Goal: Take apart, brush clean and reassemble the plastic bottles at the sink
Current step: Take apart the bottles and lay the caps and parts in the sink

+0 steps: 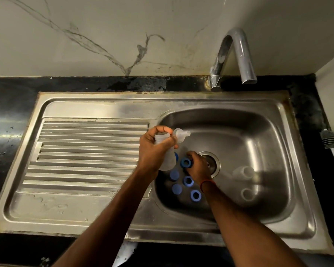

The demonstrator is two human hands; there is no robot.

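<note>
Two hands work over the sink [262, 105], both mine. My left hand [152, 151] is curled round a clear bottle [167, 158] and holds it tilted above the basin's left edge, with the open neck pointing toward the far wall. A clear teat [181, 134] lies just beside that neck, against my fingertips; I cannot tell how it is gripped. My right hand [199, 167] is low in the basin, its fingers curled on a blue ring [185, 163], just left of the drain [213, 163]. A red thread [206, 183] circles that wrist.

Near the basin's left wall, below the held bottle, lie two blue caps [176, 189] and two more blue rings [188, 181], close together on the basin floor. Toward the basin's right side, well apart from these, two further clear bottles [243, 172] lie on their sides, one nearer me than the other.

Left of the basin, the ribbed drainboard [89, 151] spreads out. The chrome faucet [237, 54] rises from the far edge of the counter [12, 105], its spout over the basin's far right corner. A bottle brush [330, 140] rests on the counter's right edge, bristles toward the wall.
</note>
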